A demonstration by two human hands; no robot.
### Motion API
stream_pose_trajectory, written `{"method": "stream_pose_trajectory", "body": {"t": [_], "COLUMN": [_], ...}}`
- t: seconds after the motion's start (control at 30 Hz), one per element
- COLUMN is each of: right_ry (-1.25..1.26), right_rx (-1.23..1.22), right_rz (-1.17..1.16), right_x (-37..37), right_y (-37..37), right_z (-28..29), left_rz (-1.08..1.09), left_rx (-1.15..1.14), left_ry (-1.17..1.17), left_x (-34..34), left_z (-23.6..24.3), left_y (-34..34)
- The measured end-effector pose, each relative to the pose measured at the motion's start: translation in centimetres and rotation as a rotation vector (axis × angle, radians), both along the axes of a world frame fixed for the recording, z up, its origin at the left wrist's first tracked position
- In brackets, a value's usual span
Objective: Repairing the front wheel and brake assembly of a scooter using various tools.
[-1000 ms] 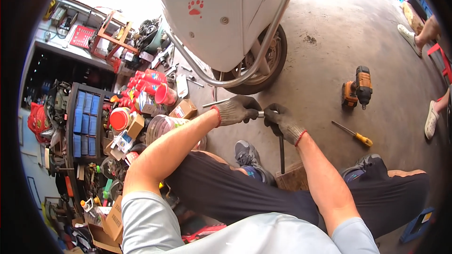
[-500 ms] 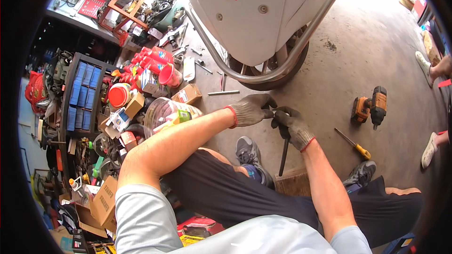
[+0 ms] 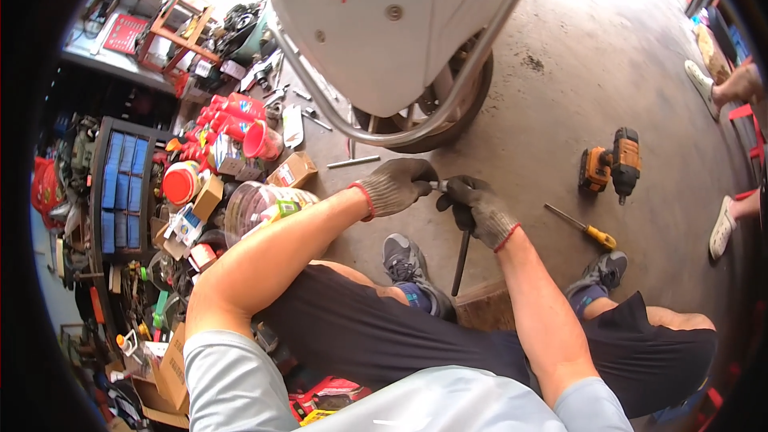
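While my left hand (image 3: 398, 185) pinches a small metal rod (image 3: 439, 186), its tip meets my right fingers (image 3: 462, 192). Those curl shut around a dark bar (image 3: 461, 260) hanging downward.

A grey concrete floor (image 3: 560, 56) carries an orange cordless drill (image 3: 610, 166), a yellow-handled screwdriver (image 3: 582, 226), a small cardboard box (image 3: 293, 169) and red containers (image 3: 240, 124) along its left edge.
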State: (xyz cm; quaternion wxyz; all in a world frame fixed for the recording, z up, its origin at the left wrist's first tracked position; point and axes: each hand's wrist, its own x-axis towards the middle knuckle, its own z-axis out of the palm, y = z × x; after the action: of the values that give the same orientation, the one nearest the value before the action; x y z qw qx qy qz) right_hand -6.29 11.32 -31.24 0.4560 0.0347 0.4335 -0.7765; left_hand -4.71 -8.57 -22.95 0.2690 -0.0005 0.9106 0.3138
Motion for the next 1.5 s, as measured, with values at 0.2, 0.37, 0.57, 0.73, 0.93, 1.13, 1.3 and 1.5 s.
{"method": "stream_pose_trajectory", "body": {"t": [0.2, 0.37, 0.57, 0.73, 0.93, 1.13, 1.3, 1.5], "right_ry": [0.048, -0.169, -0.165, -0.128, -0.110, -0.059, -0.079, -0.260], "right_rx": [0.146, 0.161, 0.238, 0.277, 0.282, 0.308, 0.264, 0.193], "right_rz": [-0.136, -0.511, -0.619, -0.568, -0.593, -0.583, -0.614, -0.586], "right_x": [-1.7, -7.8, -14.2, -14.5, -13.9, -13.5, -13.8, -13.8], "right_y": [0.8, 0.4, -1.1, -1.2, -0.8, -1.1, -1.1, -1.6], "right_z": [0.4, -0.3, -1.2, -0.7, 0.0, 0.6, 0.4, 2.1], "left_rz": [0.080, 0.072, 0.052, 0.113, 0.109, 0.098, 0.100, 0.145], "left_rx": [-0.268, -0.160, -0.064, -0.037, -0.016, -0.014, 0.003, 0.028], "left_ry": [0.329, 0.004, -0.048, -0.033, -0.086, -0.149, -0.096, -0.173], "left_x": [-0.6, -1.6, -1.3, -1.2, -1.9, -2.0, -2.0, -2.3], "left_z": [0.1, 0.7, -3.2, -3.5, -3.7, -4.2, -4.0, -1.8], "left_y": [1.6, 1.4, 4.6, 5.1, 5.4, 5.2, 5.2, 3.6]}}
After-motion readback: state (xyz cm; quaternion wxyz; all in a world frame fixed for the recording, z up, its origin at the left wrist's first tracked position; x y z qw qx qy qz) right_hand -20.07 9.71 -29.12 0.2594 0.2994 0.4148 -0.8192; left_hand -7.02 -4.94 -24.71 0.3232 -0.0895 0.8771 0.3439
